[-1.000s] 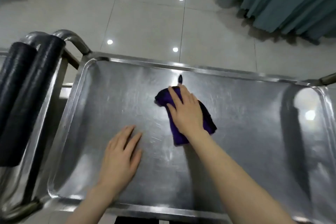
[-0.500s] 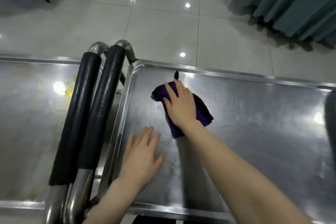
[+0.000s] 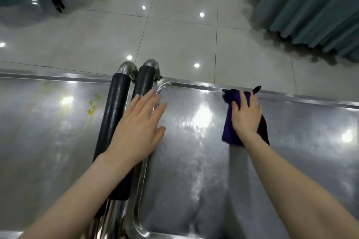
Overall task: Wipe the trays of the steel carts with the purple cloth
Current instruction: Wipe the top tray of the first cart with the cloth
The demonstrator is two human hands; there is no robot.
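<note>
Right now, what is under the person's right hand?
The purple cloth, pressed flat by the right hand onto the steel tray near its far rim. Cloth edges show around the hand; the tray surface beneath the cloth is covered and cannot be seen.

Right tray (image 3: 194,170) bears purple cloth (image 3: 229,134); left tray (image 3: 38,141), yellow smears (image 3: 91,108).

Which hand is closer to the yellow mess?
Left. The left hand is over the black handles, near the yellow mess; the right hand presses the purple cloth on the other tray, farther away.
</note>
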